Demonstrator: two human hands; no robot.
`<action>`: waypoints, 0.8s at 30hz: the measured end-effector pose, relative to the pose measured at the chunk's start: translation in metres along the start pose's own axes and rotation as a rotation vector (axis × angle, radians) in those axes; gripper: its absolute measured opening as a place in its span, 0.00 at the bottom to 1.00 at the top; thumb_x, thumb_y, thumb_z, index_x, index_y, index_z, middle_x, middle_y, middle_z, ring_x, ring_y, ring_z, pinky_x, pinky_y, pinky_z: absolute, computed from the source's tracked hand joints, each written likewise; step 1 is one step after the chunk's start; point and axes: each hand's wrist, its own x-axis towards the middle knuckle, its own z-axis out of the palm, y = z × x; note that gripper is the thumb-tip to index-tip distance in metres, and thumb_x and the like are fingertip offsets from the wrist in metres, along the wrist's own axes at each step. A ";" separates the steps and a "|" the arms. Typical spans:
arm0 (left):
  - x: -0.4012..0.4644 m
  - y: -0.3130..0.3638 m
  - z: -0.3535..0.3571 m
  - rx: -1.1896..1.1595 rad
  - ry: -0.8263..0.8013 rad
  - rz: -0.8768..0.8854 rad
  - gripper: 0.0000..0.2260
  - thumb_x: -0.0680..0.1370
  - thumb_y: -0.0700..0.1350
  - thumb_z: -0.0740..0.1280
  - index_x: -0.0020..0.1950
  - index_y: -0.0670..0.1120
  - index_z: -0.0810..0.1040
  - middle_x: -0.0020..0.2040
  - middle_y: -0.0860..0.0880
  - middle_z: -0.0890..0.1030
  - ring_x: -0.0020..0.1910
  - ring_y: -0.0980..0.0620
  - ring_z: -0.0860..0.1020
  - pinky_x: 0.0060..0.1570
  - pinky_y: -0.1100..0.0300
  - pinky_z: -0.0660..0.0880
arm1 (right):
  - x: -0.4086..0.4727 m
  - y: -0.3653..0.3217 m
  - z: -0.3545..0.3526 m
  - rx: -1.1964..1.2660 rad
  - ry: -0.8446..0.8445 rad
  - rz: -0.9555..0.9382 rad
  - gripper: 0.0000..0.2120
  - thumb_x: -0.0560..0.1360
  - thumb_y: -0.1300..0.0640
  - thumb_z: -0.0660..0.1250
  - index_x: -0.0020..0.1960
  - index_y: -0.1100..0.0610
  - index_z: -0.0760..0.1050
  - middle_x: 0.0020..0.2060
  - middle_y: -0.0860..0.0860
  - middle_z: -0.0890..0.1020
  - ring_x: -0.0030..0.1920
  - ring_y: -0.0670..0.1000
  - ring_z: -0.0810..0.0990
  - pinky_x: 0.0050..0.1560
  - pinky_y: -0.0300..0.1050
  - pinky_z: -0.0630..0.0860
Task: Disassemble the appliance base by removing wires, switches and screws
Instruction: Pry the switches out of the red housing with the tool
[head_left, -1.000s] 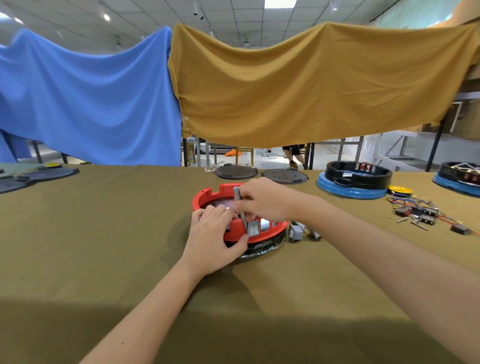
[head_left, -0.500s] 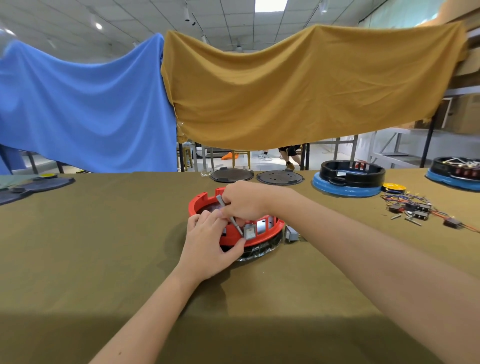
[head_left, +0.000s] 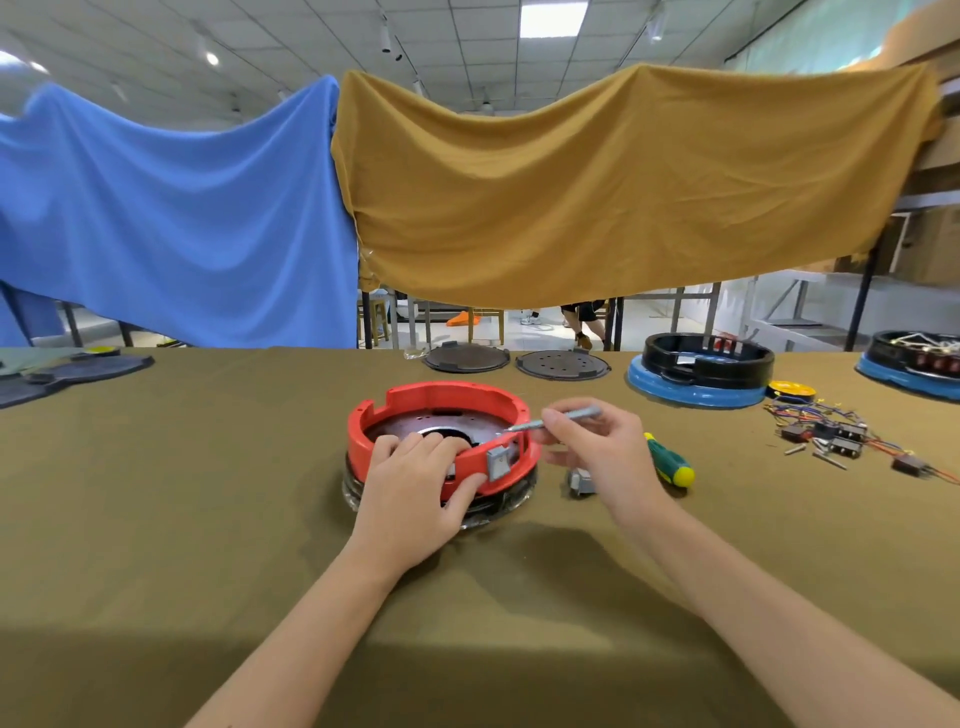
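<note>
Left hand (head_left: 415, 483) lies palm down with fingers spread and thumb hooked; right hand (head_left: 597, 447) pinches with curled fingertips.

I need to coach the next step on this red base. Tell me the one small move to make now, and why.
Probably bring the grey driver tip back down into the red base onto a screw. The right hand holds it nearly level, tip just over the rim, while the left hand grips the near wall, steadying it. Which screw I cannot tell.
</note>
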 end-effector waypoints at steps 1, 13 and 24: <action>0.001 0.001 0.000 0.031 0.005 -0.008 0.12 0.75 0.56 0.67 0.51 0.49 0.82 0.41 0.56 0.80 0.42 0.50 0.78 0.45 0.53 0.66 | -0.001 0.006 -0.002 0.049 0.030 0.061 0.03 0.76 0.62 0.72 0.50 0.60 0.82 0.42 0.56 0.87 0.46 0.55 0.87 0.44 0.45 0.84; 0.006 0.006 -0.008 0.179 -0.014 -0.039 0.08 0.75 0.45 0.67 0.51 0.43 0.82 0.41 0.48 0.82 0.40 0.44 0.80 0.39 0.52 0.71 | -0.007 0.026 0.004 -0.284 -0.150 0.050 0.04 0.78 0.62 0.67 0.50 0.57 0.80 0.31 0.48 0.77 0.29 0.43 0.70 0.31 0.38 0.68; 0.075 0.005 -0.017 -0.157 -0.640 -0.175 0.17 0.77 0.52 0.68 0.63 0.46 0.79 0.56 0.50 0.83 0.55 0.48 0.80 0.54 0.53 0.76 | -0.003 0.035 0.007 -0.609 -0.165 -0.033 0.06 0.82 0.54 0.64 0.55 0.52 0.79 0.43 0.57 0.82 0.42 0.51 0.76 0.46 0.48 0.73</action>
